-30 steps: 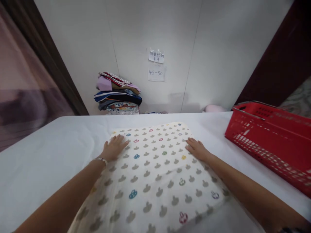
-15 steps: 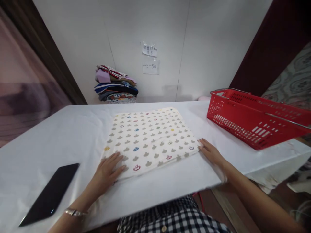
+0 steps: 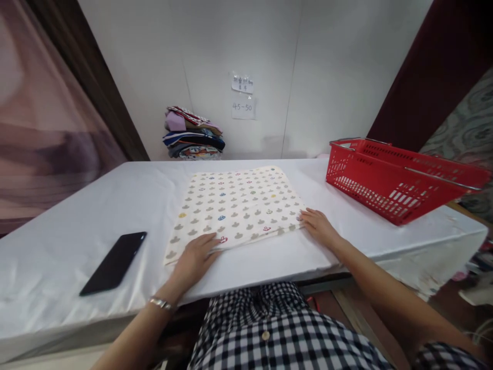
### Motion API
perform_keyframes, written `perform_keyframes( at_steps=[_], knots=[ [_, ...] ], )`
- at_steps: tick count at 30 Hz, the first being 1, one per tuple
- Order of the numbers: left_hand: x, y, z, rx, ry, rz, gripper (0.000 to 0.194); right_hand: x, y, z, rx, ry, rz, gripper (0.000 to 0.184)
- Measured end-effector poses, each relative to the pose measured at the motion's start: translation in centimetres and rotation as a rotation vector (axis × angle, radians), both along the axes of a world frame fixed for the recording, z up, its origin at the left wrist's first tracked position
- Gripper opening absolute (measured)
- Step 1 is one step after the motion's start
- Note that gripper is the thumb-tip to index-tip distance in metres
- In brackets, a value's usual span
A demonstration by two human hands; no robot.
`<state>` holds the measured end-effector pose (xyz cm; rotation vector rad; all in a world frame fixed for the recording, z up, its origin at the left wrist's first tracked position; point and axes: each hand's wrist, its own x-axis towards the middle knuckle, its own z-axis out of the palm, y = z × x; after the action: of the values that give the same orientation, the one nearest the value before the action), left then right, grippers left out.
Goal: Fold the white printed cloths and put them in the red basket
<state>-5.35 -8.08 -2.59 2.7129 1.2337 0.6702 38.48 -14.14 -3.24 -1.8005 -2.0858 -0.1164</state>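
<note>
A folded cream cloth (image 3: 236, 205) printed with small grey and coloured shapes lies flat on the white table (image 3: 77, 216). My left hand (image 3: 196, 257) rests on its near left edge, fingers stretched out and flat. At the cloth's near right corner my right hand (image 3: 318, 226) lies palm down, fingers spread and touching the fabric. Neither hand grips anything.
A black phone (image 3: 114, 262) lies on the table to the left. A red plastic basket (image 3: 396, 177) stands at the right end. A stack of folded clothes (image 3: 193, 140) sits against the back wall under two paper notes (image 3: 242, 96). My checked shirt (image 3: 277, 334) shows below.
Both hands slid from the cloth's far part back to its near edge. The view pulled back, so the phone and the table's front edge came into sight.
</note>
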Motion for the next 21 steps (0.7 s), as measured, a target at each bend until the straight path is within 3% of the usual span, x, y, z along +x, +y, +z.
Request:
perform_keyframes(
  at_steps=[4,8,14,21],
  knots=[
    [3.6,-0.2,0.6,0.007,0.002,-0.034,0.03,-3.1,1.2,0.0,-0.044,0.028,0.203,0.032],
    [5.7,-0.3,1.3,0.005,0.003,-0.04,0.024,-5.4,2.5,-0.3,-0.003,0.07,0.303,0.031],
    [6.2,-1.2,2.0,0.064,0.108,-0.051,0.025,-5.7,1.8,0.0,0.079,0.087,0.312,0.032],
    [5.6,-1.5,1.8,0.085,0.229,-0.02,0.024,-5.4,0.5,-0.5,0.047,0.1,0.32,0.03]
  ],
)
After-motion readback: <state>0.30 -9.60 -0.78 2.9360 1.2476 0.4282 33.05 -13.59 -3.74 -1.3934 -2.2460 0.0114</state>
